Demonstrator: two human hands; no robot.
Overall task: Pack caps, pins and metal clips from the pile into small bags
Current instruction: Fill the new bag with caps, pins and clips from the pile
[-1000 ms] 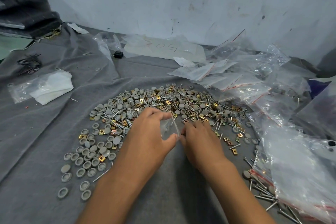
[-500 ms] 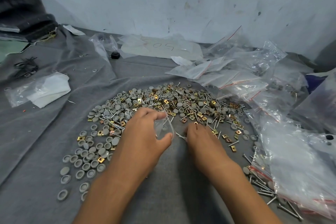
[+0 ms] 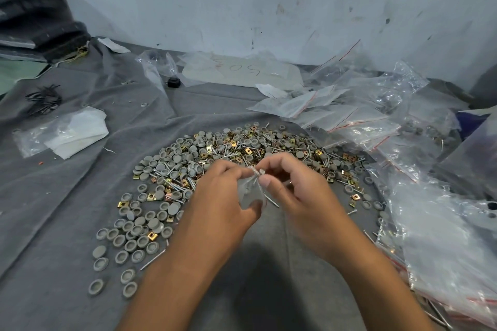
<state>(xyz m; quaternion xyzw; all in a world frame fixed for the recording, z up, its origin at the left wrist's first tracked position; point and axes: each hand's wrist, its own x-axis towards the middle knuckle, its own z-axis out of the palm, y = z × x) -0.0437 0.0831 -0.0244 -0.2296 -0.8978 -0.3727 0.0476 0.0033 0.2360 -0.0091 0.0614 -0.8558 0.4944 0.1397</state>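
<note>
A small clear bag (image 3: 251,192) hangs above the near edge of the pile (image 3: 242,153) of grey caps, pins and gold metal clips, with the left hand (image 3: 223,196) closed in a grip on its mouth and lower side. The right hand (image 3: 301,191) holds a pinch grip on a few pins (image 3: 258,172) at the bag's opening. The pile lies on a grey cloth (image 3: 67,196) covering the tabletop, with heaped clear bags (image 3: 376,121) at right and a bagged white sheet (image 3: 72,133) at left.
</note>
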